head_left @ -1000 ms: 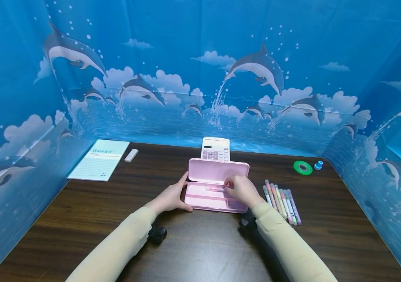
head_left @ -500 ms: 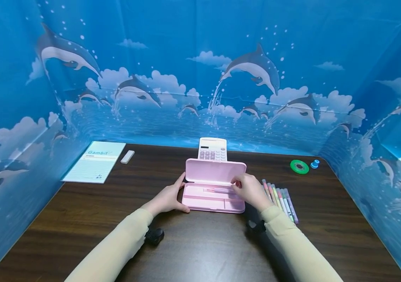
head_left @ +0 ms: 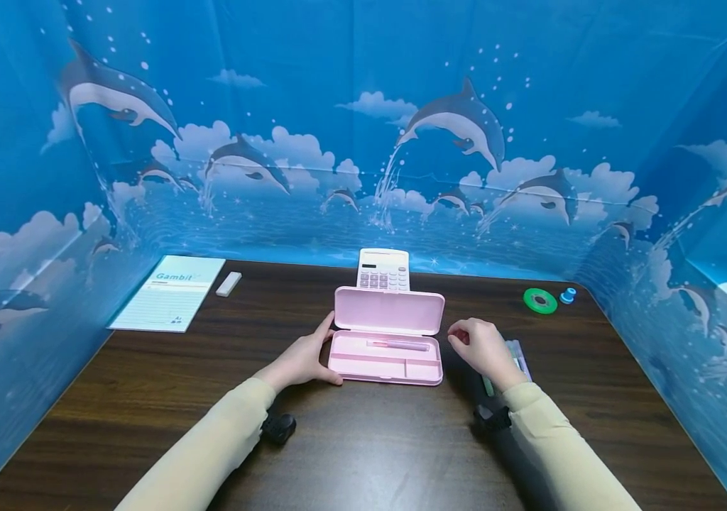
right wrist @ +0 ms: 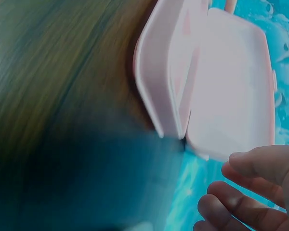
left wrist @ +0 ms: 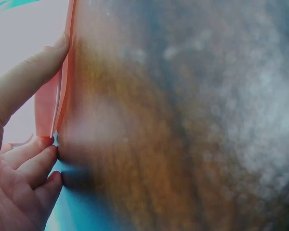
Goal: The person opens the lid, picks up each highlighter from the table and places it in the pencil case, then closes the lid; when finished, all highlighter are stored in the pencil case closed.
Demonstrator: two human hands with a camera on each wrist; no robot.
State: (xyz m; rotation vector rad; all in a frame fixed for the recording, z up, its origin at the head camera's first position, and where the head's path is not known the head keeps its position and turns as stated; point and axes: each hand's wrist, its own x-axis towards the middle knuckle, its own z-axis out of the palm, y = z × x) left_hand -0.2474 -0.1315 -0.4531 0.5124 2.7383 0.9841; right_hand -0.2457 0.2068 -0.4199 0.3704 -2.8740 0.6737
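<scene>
Pink pencil case (head_left: 385,339) sits open at the middle of your dark wood table (head_left: 363,440), its lid standing upright behind a shallow tray split into compartments, with a single pink pen (head_left: 398,345) lying in the long rear one. Starting at your far left, the pale green notepad (head_left: 170,292) reads "Gambit" along its top; the smaller print below is too fine to make out. Just right of it lies a small white eraser (head_left: 228,284). Your left hand (head_left: 302,358) rests against the case's left end, thumb up on the lid's edge and fingers lightly bent against the tray's corner, steadying rather than clasping it. Behind the lid stands a white calculator (head_left: 384,269); its key markings cannot be read. Your right hand (head_left: 481,349) hovers just right of the case, apart from it, fingers loosely curled and holding nothing. Beneath that hand lie pastel markers (head_left: 517,353), mostly hidden. Farther right, near the back edge, you have a green tape roll (head_left: 539,301) with a small blue object (head_left: 568,295) just beside it.
</scene>
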